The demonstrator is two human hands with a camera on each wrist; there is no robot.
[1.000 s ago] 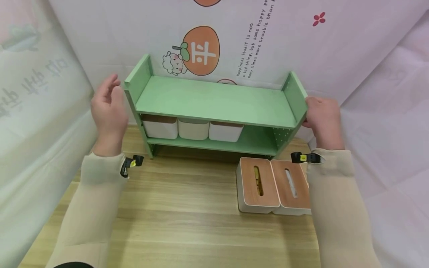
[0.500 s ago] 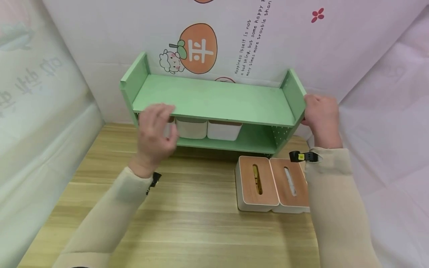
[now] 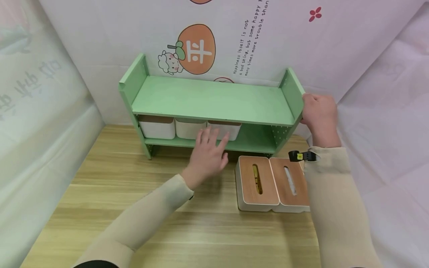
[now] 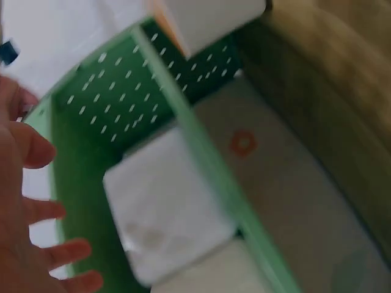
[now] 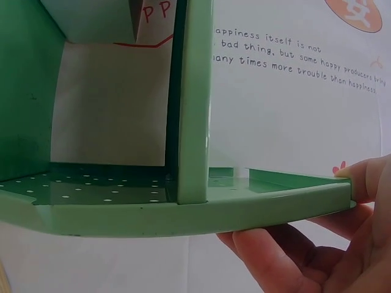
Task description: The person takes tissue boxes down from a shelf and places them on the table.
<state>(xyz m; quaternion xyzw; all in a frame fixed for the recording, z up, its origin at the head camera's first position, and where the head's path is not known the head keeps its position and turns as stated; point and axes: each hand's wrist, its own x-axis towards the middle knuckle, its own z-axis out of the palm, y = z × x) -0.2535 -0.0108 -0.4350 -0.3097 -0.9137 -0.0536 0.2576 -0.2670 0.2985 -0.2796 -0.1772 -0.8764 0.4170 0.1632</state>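
Note:
A green two-tier shelf [image 3: 214, 99] stands against the printed backdrop. My right hand [image 3: 321, 118] grips the front edge of its right side panel [image 5: 244, 210], thumb and fingers on opposite faces in the right wrist view. Three bins sit on the lower tier: a white one [image 3: 157, 129] at left, a cream one [image 3: 190, 129] in the middle, and another white one [image 3: 232, 131] at right. Before the right-hand bin, my left hand [image 3: 205, 158] has its fingers spread and partly covers it. In the left wrist view those fingers [image 4: 70, 251] hold nothing.
Two white boxes with slotted wooden lids, the left box [image 3: 259, 182] and the right box [image 3: 291, 184], stand side by side on the wood-grain surface [image 3: 161, 223], in front of the shelf's right end. Hanging cloth walls [image 3: 385, 149] enclose both sides.
My left hand has moved rightward and down from beside the shelf's left panel, past the left and middle bins, its fingers spreading. My right hand keeps its grip on the right panel.

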